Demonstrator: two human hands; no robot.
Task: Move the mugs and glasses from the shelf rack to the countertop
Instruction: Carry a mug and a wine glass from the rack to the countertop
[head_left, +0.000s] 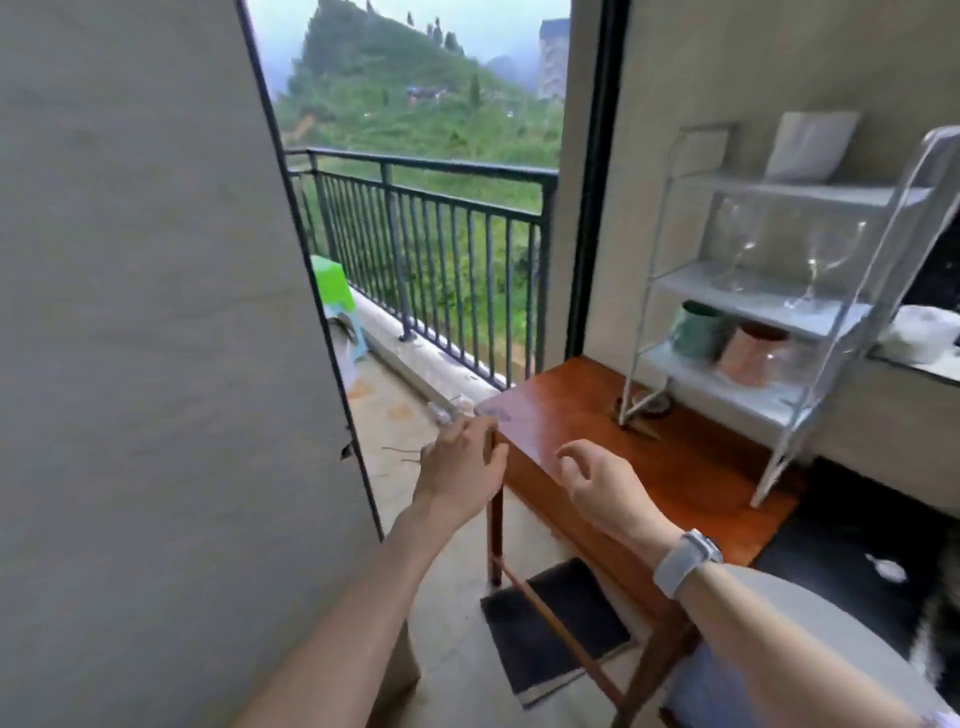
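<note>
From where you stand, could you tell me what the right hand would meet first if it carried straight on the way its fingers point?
Probably the bare top of the wooden table: the right hand hovers open over its near edge, fingers curled toward the upper left. The shelf rack stands off to the right of that line. Depth is unclear.

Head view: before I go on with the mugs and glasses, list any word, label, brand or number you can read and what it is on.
No readable text in this view.
Green mug and pink mug on the shelf rack: no lettering visible; the picture is blurred.
Wrist band by the right hand: no markings visible.
Small bluish patch on the wooden table: too blurred to read.
</note>
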